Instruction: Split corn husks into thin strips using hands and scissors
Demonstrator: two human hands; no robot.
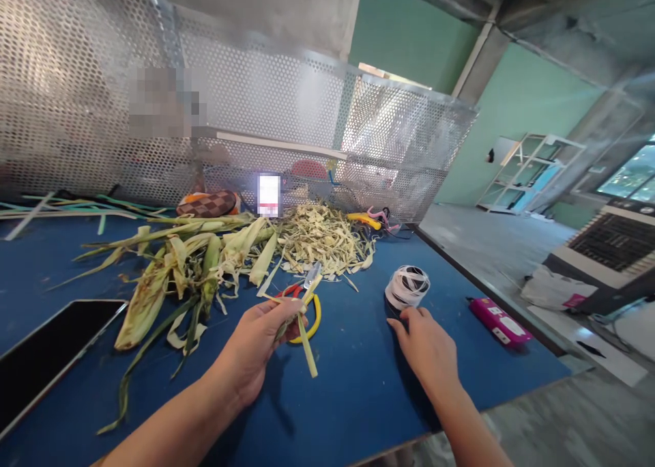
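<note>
Left hand (263,337) pinches a few husk strips (310,354) above the scissors (318,317); the right hand (427,347) is at the string roll's (406,286) near side, its grip unclear. Shredded pieces (325,238) lie heaped, but larger husks (146,303) look uncut. Bare worktop (353,364) separates the hands; a purple packet (499,320) sits near its right edge.

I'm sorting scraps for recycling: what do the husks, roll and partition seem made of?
Husks: leafy plant matter, mostly matte, judging by curling, browned, yellow-green sheets.
Roll: perhaps plastic or paper tape, given thin white windings; finish unclear.
Partition: probably metal, slightly shiny, given silvery highlights and regular punched holes.
</note>
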